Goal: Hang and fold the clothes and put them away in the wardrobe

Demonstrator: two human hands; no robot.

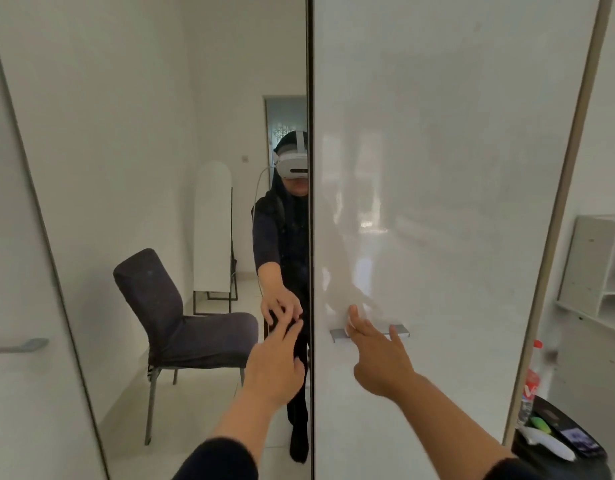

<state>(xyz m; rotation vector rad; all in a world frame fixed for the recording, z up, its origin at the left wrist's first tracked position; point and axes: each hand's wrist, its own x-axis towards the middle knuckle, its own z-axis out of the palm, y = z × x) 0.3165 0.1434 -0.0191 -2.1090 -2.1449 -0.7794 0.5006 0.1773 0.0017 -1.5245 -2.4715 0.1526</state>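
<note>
Head view, frame centre: I reached my right hand (pixel 379 355), fingers spread and empty, onto the wardrobe handle (pixel 399 331), my left hand (pixel 275 365) open at the mirrored door (pixel 160 168); opening presumably needs a closed grasp and pull.

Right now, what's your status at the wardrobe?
Right hand open, fingers on white door's handle. Left hand open at mirrored door. Doors shut; no clothes visible.

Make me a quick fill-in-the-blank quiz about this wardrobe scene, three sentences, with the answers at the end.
1. The right hand reaches the grey ____ on the white wardrobe door.
2. The left hand stretches toward the door panel that is a ____, which reflects the person.
3. The reflection shows a dark ____ standing on the floor.

Missing words: handle; mirror; chair
</note>
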